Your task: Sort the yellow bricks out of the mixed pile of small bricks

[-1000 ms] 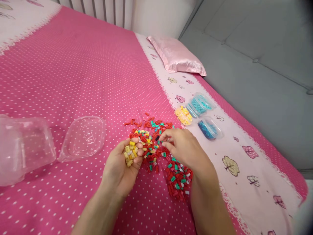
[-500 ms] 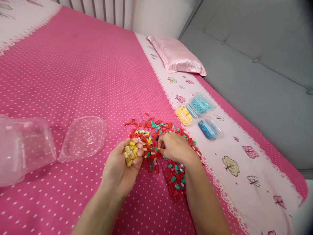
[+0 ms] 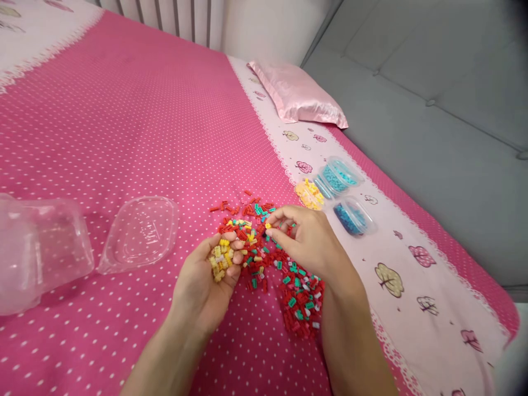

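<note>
A heap of small toy bricks (image 3: 289,286), mostly red with teal, yellow and white ones, lies on the pink dotted bedspread (image 3: 136,121). My left hand (image 3: 208,280) is cupped palm-up beside the heap and holds a handful of yellow bricks (image 3: 220,257). My right hand (image 3: 307,242) hovers over the heap's far side, thumb and forefinger pinched on a single small yellow brick (image 3: 268,226).
Three small clear tubs stand to the right on the pale border: yellow bricks (image 3: 309,194), teal bricks (image 3: 339,175), blue bricks (image 3: 352,216). An empty clear container (image 3: 39,250) and its lid (image 3: 140,231) lie at the left. A pink pillow (image 3: 297,93) and grey headboard (image 3: 433,110) are behind.
My right hand dipped into the middle of the heap, then lifted back toward the far side with a yellow brick pinched in its fingertips. The left hand stayed still.
</note>
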`<state>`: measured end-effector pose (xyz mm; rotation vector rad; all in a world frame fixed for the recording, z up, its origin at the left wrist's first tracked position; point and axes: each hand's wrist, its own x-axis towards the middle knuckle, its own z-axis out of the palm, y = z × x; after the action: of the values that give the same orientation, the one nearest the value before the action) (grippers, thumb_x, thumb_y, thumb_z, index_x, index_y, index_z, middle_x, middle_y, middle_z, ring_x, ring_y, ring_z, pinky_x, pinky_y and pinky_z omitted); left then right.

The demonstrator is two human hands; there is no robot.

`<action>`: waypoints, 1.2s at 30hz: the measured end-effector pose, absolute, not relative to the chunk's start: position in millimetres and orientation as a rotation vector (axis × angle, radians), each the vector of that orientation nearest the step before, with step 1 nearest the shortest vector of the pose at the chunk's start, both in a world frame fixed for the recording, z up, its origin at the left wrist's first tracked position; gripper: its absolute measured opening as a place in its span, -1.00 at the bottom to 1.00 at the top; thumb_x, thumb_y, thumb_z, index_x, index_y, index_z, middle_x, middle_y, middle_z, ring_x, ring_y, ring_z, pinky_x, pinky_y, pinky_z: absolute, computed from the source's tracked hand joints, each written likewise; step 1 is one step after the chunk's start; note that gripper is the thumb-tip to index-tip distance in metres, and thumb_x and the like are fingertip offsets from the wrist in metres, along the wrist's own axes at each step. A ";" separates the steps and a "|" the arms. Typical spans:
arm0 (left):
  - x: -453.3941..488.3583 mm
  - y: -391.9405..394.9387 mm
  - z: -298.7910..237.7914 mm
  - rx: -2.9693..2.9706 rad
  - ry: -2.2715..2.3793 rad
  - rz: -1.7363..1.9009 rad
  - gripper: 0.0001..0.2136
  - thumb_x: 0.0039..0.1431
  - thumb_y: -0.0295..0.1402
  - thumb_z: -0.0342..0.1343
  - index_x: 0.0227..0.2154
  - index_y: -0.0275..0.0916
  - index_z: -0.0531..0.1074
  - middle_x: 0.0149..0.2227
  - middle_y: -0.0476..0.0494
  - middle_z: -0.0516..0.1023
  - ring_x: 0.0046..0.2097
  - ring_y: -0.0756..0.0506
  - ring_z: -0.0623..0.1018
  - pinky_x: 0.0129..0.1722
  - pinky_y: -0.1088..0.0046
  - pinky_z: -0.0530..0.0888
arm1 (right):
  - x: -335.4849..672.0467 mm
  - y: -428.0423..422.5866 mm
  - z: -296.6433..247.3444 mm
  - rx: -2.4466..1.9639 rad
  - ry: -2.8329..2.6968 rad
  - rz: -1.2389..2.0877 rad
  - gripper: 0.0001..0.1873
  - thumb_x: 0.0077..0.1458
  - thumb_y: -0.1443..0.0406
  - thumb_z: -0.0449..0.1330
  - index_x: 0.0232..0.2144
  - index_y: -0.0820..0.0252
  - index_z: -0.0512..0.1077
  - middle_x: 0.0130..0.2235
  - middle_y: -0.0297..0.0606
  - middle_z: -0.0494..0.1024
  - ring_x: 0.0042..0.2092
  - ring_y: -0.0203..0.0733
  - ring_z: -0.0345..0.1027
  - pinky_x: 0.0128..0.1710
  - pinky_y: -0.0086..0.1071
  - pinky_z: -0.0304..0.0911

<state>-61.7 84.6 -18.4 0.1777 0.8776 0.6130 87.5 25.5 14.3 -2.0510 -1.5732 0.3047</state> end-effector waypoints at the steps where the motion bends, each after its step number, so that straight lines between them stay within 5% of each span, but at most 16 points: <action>1: -61.8 84.6 -18.4 0.183 0.875 0.607 -0.82 0.14 -0.52 -0.14 -0.46 -0.39 0.35 -0.50 -0.17 0.40 -0.58 0.08 0.34 -0.73 0.69 0.24 | 83.8 24.4 17.0 -1.961 -1.574 0.275 -0.93 -0.01 0.37 0.19 -0.39 0.16 0.46 -0.44 -0.38 0.52 -0.42 -0.35 0.35 -0.37 -0.44 0.22; 12: -62.2 83.0 -21.0 0.228 0.811 0.582 -0.78 0.16 -0.50 -0.17 -0.42 -0.39 0.39 -0.52 -0.12 0.39 -0.59 0.07 0.35 -0.70 0.64 0.29 | 50.9 10.6 35.4 -1.604 -1.647 0.137 -0.90 0.09 0.30 0.16 -0.32 0.09 0.47 -0.35 -0.36 0.54 -0.35 -0.32 0.38 -0.32 -0.42 0.31; 18: -62.1 83.0 -17.3 0.228 0.812 0.573 -0.78 0.16 -0.51 -0.17 -0.41 -0.38 0.38 -0.51 -0.12 0.38 -0.59 0.07 0.35 -0.70 0.64 0.29 | 50.4 11.8 34.5 -1.773 -1.604 0.186 -0.85 0.11 0.25 0.14 -0.25 0.02 0.48 -0.30 -0.34 0.55 -0.29 -0.27 0.40 -0.27 -0.37 0.33; 29: -63.1 85.0 -17.9 0.212 0.835 0.628 -0.82 0.14 -0.55 -0.18 -0.49 -0.35 0.30 -0.54 -0.08 0.31 -0.60 0.10 0.28 -0.76 0.70 0.16 | 68.7 21.2 13.8 -2.128 -1.860 0.467 -0.78 0.04 0.46 0.11 -0.35 0.11 0.50 -0.31 -0.36 0.56 -0.24 -0.29 0.40 -0.22 -0.42 0.17; 36: -63.5 85.4 -15.3 0.177 0.839 0.626 -0.81 0.14 -0.55 -0.19 -0.51 -0.33 0.29 -0.54 -0.09 0.30 -0.60 0.09 0.28 -0.77 0.70 0.16 | 76.7 27.8 -4.1 -2.369 -2.134 0.541 -0.65 -0.04 0.51 0.08 -0.29 0.03 0.51 -0.26 -0.31 0.54 -0.19 -0.20 0.39 -0.33 -0.42 0.11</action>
<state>-63.5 85.4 -15.3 0.1775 0.8386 0.6262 76.7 27.8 -4.1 -2.3686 -2.1342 0.5413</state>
